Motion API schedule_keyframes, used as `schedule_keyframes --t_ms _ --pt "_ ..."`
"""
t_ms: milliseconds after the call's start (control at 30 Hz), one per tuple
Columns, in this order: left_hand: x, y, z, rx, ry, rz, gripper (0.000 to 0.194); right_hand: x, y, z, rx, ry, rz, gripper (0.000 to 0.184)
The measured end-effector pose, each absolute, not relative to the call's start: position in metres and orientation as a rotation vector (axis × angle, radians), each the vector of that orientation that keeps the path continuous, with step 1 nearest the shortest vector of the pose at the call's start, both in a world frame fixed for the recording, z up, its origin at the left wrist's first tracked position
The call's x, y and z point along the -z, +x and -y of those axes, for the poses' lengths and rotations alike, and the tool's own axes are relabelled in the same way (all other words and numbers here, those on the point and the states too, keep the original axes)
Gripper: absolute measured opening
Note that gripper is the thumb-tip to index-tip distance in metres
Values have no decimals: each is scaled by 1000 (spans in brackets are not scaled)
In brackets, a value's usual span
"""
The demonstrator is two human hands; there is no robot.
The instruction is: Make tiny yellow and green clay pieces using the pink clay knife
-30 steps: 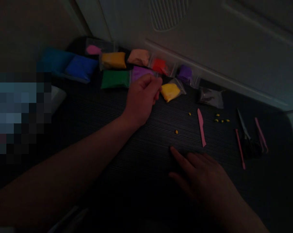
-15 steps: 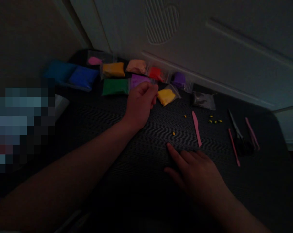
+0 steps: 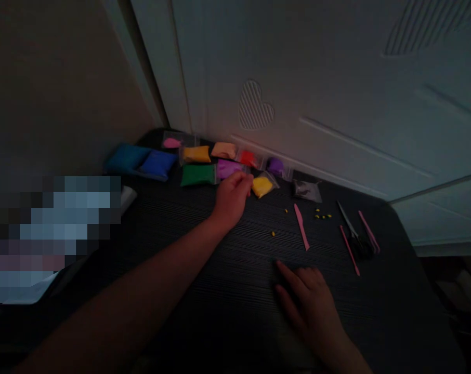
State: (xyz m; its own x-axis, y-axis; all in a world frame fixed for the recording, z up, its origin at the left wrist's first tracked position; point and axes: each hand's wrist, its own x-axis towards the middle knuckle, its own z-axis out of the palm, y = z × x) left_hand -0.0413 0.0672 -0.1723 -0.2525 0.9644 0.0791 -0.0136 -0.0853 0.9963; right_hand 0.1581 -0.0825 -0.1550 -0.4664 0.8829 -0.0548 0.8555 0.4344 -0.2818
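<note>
My left hand (image 3: 233, 200) is closed in a pinch at the left edge of a bag of yellow clay (image 3: 262, 186). What its fingertips hold, if anything, is hidden. Just behind it lies a bag of light purple clay (image 3: 227, 169), partly covered by the hand. My right hand (image 3: 315, 301) rests low on the dark table with thumb and index finger apart, holding nothing. A small yellow piece (image 3: 273, 234) lies beyond its index fingertip. Farther off are another tiny yellow piece (image 3: 286, 211) and a pink plastic knife (image 3: 301, 227).
Several small yellow-and-dark pieces (image 3: 323, 216) lie right of the knife. Beyond them are scissors (image 3: 351, 224), a thin pink tool (image 3: 350, 250) and pink tweezers (image 3: 369, 231). Bags of green (image 3: 198, 175), blue (image 3: 158, 164) and orange-yellow clay (image 3: 196, 154) line the back near a white panel (image 3: 317, 78).
The view has tilted up and drawn back, showing more of the panel and the table's right edge. Both hands keep nearly the same pose and place among the things.
</note>
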Motion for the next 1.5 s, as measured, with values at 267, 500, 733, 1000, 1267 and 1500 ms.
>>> schedule_keyframes --t_ms 267,500,733,1000,1267,1500 --pt "173 -42 -67 -1453 1139 -1351 26 150 146 80 -300 -1643 2637 48" --pt "173 -41 -68 -1451 1118 -1310 26 142 134 73 -161 -1682 2709 48" --pt "171 -41 -67 -1446 1119 -1309 25 141 126 64 -126 -1634 2711 48" --pt "169 -41 -66 -1439 1111 -1311 25 145 141 84 -230 -1678 2673 46" --pt "168 -41 -66 -1424 1101 -1315 26 147 135 75 -72 -1592 2651 47" --pt "170 -41 -66 -1433 1108 -1304 25 149 131 65 -31 -1541 2627 48"
